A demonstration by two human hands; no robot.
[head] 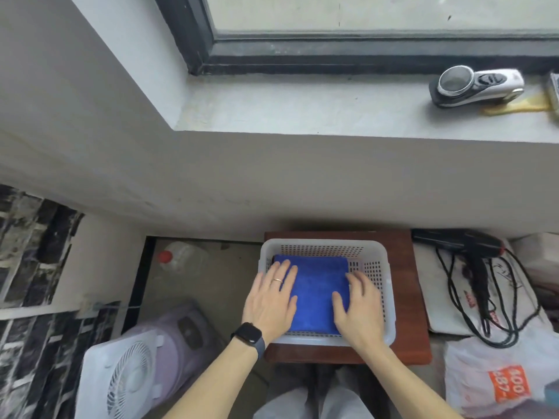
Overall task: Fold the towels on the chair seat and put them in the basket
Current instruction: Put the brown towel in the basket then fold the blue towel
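1 folded blue towel [317, 291] lies flat in the white basket [323, 242], which stands on the brown chair seat [405, 297]. The left hand [270, 306] presses its left side with straight, spread fingers. The right hand [358, 309] rests on its right edge, fingers relaxed, gripping nothing.

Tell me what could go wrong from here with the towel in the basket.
1. The left hand and right hand lie flat on the folded blue towel; lifting off carelessly could drag its top layer and open the fold.
2. The basket sits right at the left edge of the chair seat, so a hard push on that side might tip or slide it.
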